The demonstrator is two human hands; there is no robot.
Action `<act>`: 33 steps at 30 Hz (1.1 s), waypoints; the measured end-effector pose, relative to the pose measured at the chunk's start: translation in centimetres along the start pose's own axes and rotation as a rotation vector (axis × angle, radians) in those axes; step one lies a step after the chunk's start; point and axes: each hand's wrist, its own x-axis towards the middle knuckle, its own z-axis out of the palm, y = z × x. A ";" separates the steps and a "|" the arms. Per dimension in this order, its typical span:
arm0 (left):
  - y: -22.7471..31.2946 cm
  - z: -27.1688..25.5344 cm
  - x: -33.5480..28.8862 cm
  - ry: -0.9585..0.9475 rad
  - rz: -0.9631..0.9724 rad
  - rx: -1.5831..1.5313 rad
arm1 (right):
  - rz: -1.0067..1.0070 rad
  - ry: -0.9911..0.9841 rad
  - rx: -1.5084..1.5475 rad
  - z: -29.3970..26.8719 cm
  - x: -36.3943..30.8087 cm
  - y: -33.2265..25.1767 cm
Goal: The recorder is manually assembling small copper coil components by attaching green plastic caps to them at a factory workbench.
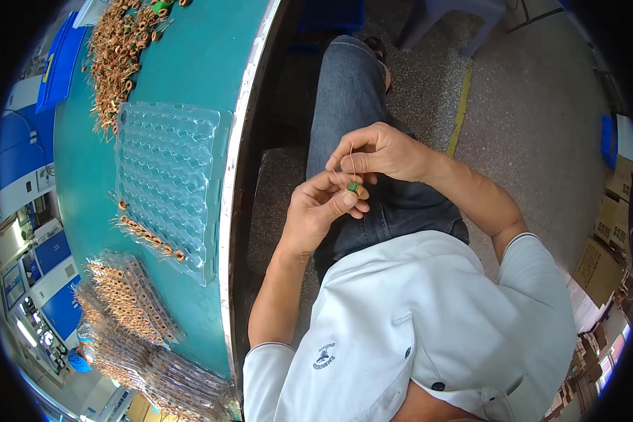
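Observation:
In my left hand (pixel 315 211) a small ring-shaped copper-wound coil (pixel 352 188) with a green band is pinched between thumb and fingers. Thin copper wire ends stick up from it. My right hand (pixel 383 156) is closed just above, its thumb and fingertips pinching at a wire lead (pixel 352 158) of the same coil. Both hands are over my lap, to the right of the table edge.
On the green table (pixel 190 42) lies a clear plastic tray (pixel 165 169) with one row of coils (pixel 148 238) at its near end. A heap of loose coils (pixel 116 63) is beyond it. Filled trays (pixel 137 302) are stacked nearer. A stool (pixel 450 17) stands at the far right.

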 end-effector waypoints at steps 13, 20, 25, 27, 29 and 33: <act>-0.9 0.8 0.6 -0.108 0.057 -0.048 | -0.201 -0.163 0.125 -1.7 -1.2 -0.5; -1.6 0.8 0.6 -0.130 0.002 -0.090 | -0.279 -0.231 0.065 -2.5 -1.5 -0.2; -1.1 1.4 0.9 -0.179 0.019 -0.047 | -0.284 -0.181 -0.070 -2.1 -1.6 -0.6; -1.3 1.9 1.1 -0.151 0.041 -0.044 | -0.222 -0.141 -0.033 -2.1 -1.8 -0.5; -1.4 1.9 1.3 -0.123 0.060 -0.044 | -0.227 -0.105 -0.033 -1.9 -1.8 -0.4; -1.6 1.8 1.5 -0.082 0.027 -0.016 | -0.295 -0.001 -0.083 -1.6 -2.2 0.3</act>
